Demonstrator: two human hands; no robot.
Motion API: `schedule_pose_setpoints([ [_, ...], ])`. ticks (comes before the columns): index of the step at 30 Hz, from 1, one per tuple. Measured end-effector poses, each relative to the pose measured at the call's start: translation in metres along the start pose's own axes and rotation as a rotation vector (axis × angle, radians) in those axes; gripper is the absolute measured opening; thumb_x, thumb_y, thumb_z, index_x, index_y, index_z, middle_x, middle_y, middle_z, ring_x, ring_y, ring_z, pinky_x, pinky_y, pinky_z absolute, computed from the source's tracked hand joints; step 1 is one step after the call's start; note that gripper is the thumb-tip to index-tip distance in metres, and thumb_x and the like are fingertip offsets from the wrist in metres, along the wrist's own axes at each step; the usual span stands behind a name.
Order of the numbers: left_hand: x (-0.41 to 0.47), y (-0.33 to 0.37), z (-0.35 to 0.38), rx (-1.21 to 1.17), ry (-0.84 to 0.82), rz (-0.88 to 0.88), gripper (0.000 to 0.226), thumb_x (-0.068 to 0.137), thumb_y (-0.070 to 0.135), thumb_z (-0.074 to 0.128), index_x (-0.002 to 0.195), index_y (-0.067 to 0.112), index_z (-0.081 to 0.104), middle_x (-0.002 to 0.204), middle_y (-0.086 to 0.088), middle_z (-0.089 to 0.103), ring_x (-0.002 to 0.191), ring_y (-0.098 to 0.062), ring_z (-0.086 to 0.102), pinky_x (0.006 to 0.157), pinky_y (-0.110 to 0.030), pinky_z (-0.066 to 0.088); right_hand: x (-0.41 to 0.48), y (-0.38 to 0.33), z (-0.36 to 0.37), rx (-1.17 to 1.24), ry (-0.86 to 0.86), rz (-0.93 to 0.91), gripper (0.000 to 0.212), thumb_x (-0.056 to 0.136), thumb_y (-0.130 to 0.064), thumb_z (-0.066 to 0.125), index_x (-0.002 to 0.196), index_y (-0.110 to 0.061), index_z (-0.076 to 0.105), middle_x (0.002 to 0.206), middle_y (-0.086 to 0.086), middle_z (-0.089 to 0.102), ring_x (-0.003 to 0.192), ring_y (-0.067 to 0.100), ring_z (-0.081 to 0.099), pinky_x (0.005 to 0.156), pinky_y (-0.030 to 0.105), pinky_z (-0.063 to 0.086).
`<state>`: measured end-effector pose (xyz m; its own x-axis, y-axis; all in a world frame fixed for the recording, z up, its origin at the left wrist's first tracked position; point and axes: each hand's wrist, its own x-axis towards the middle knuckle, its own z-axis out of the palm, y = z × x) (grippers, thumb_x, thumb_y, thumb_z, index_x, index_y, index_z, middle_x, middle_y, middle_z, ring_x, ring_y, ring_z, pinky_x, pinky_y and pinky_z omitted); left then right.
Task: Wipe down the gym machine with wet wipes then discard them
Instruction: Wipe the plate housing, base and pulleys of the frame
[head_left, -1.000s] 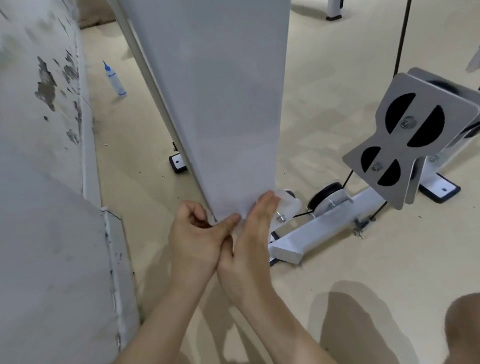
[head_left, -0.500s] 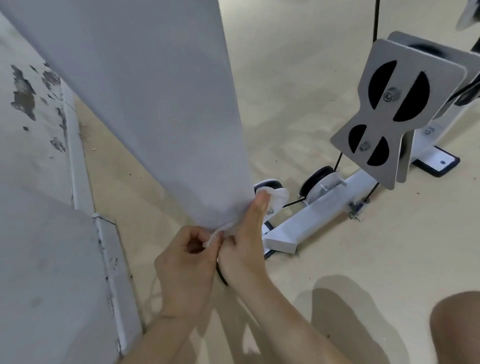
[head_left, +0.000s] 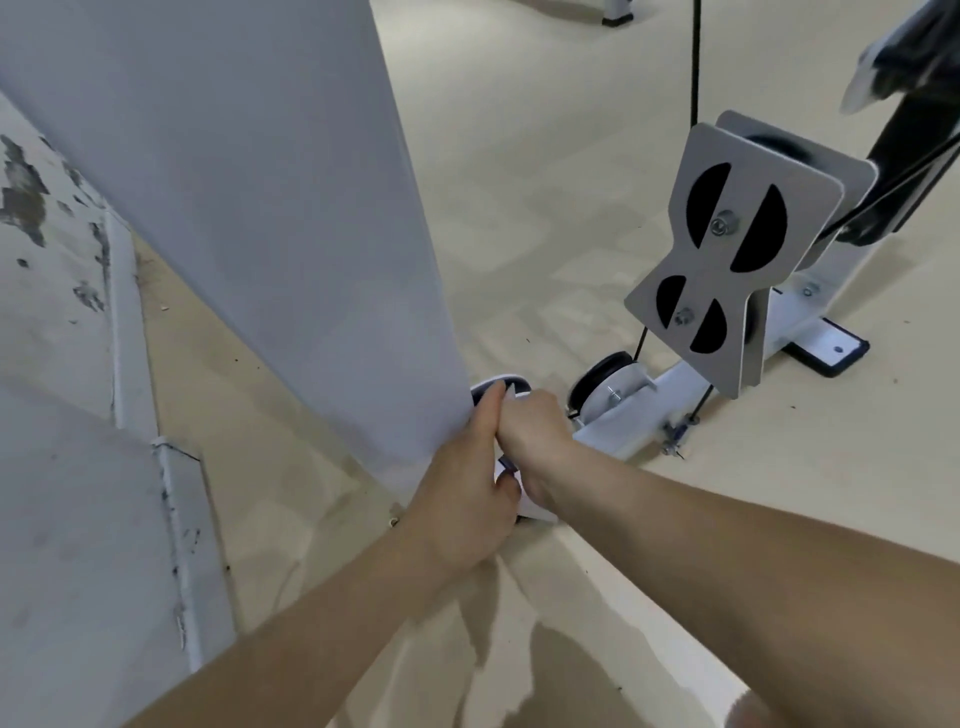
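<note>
A wall with flaking paint and a pale skirting board run down the left, above a beige floor. Beside them stands the gym machine's wide white panel. At its lower right corner the left hand lies against the panel edge, thumb stretched up along it and fingers curled under. The right hand touches it, balled into a fist. Only a white scrap between the two hands may be the wipe; I cannot tell whether either hand is pinching it. Just right of the hands a black wheel sits on a white floor bar. Further right, a grey plate with dark cut-outs rises under a black cable.
</note>
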<state>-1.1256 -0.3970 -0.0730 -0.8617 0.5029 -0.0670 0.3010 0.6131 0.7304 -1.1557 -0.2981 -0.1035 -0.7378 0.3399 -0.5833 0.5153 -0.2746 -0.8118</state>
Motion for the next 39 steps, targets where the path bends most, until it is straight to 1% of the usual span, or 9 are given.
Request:
schedule_pose_setpoints([
  [2, 0.007, -0.003, 0.012, 0.027, 0.022, 0.011, 0.081, 0.087, -0.004, 0.047, 0.154, 0.029, 0.015, 0.140, 0.004, 0.050, 0.123, -0.012, 0.050, 0.095, -0.022, 0.042, 0.005, -0.003, -0.011, -0.018, -0.027, 0.022, 0.017, 0.087, -0.013, 0.054, 0.095, -0.003, 0.064, 0.077, 0.007, 0.065, 0.063, 0.017, 0.055, 0.059, 0.025, 0.041],
  [4, 0.004, -0.008, 0.024, 0.154, 0.021, 0.076, 0.084, 0.086, -0.004, 0.047, 0.155, 0.025, 0.011, 0.151, 0.005, 0.038, 0.128, -0.010, 0.043, 0.091, -0.010, 0.032, 0.007, 0.008, -0.018, 0.077, -0.071, 0.059, 0.026, 0.094, -0.008, 0.048, 0.071, -0.010, 0.060, 0.066, 0.003, 0.059, 0.058, 0.014, 0.052, 0.061, 0.026, 0.043],
  [10, -0.026, -0.046, 0.033, 0.440, -0.035, 0.196, 0.081, 0.078, 0.001, 0.042, 0.154, 0.016, 0.019, 0.161, 0.003, 0.017, 0.143, -0.008, 0.018, 0.114, -0.011, 0.009, 0.024, 0.055, -0.007, 0.327, -0.108, 0.161, 0.028, 0.089, -0.014, 0.056, 0.063, -0.012, 0.066, 0.063, 0.006, 0.063, 0.073, 0.027, 0.059, 0.074, 0.036, 0.046],
  [12, -0.034, -0.057, 0.024, 0.521, -0.020, 0.199, 0.073, 0.076, 0.008, 0.034, 0.149, 0.010, 0.035, 0.155, -0.004, 0.033, 0.135, -0.015, 0.030, 0.113, -0.018, 0.021, 0.025, 0.064, -0.006, 0.189, -0.040, 0.068, 0.004, 0.072, -0.014, 0.066, 0.069, -0.011, 0.066, 0.070, 0.011, 0.065, 0.077, 0.032, 0.065, 0.075, 0.045, 0.057],
  [16, -0.042, -0.061, 0.008, 0.626, -0.041, 0.192, 0.062, 0.075, 0.010, 0.027, 0.133, 0.011, 0.049, 0.140, -0.009, 0.051, 0.119, -0.020, 0.044, 0.083, -0.030, 0.055, 0.019, 0.081, -0.011, -0.106, 0.105, -0.147, 0.022, 0.080, -0.006, 0.064, 0.059, -0.010, 0.060, 0.060, 0.007, 0.066, 0.068, 0.033, 0.070, 0.053, 0.034, 0.058],
  [20, -0.047, -0.061, 0.007, 0.594, -0.019, 0.171, 0.071, 0.068, 0.003, 0.038, 0.136, 0.024, 0.041, 0.142, -0.004, 0.044, 0.118, -0.021, 0.048, 0.075, -0.033, 0.058, 0.005, 0.074, -0.005, 0.113, 0.167, -0.276, 0.018, 0.080, -0.005, 0.068, 0.077, -0.013, 0.052, 0.068, -0.003, 0.057, 0.057, 0.012, 0.053, 0.046, 0.016, 0.044],
  [26, -0.035, -0.049, 0.010, 0.656, 0.042, 0.186, 0.069, 0.067, 0.009, 0.031, 0.134, 0.018, 0.048, 0.130, -0.002, 0.050, 0.107, -0.018, 0.048, 0.066, -0.029, 0.056, 0.000, 0.082, 0.001, 0.272, 0.071, -0.167, 0.018, 0.084, -0.012, 0.065, 0.068, -0.013, 0.059, 0.054, -0.009, 0.056, 0.051, 0.007, 0.051, 0.051, 0.018, 0.043],
  [34, -0.029, -0.061, 0.034, 0.648, -0.009, 0.099, 0.069, 0.062, 0.001, 0.049, 0.130, 0.011, 0.053, 0.122, -0.007, 0.060, 0.101, -0.025, 0.064, 0.070, -0.031, 0.058, 0.019, 0.120, 0.003, -0.142, 0.075, -0.470, 0.013, 0.091, -0.007, 0.050, 0.079, -0.011, 0.056, 0.078, 0.003, 0.062, 0.072, 0.016, 0.057, 0.064, 0.024, 0.045],
  [39, -0.020, -0.049, 0.046, 0.208, 0.286, -0.204, 0.049, 0.087, 0.001, 0.052, 0.129, 0.024, 0.060, 0.117, 0.011, 0.066, 0.105, -0.006, 0.062, 0.087, -0.012, 0.044, 0.024, 0.142, -0.007, -0.710, 0.029, -0.903, 0.017, 0.083, -0.017, 0.050, 0.075, -0.009, 0.062, 0.079, 0.001, 0.058, 0.074, 0.010, 0.048, 0.060, 0.020, 0.032],
])
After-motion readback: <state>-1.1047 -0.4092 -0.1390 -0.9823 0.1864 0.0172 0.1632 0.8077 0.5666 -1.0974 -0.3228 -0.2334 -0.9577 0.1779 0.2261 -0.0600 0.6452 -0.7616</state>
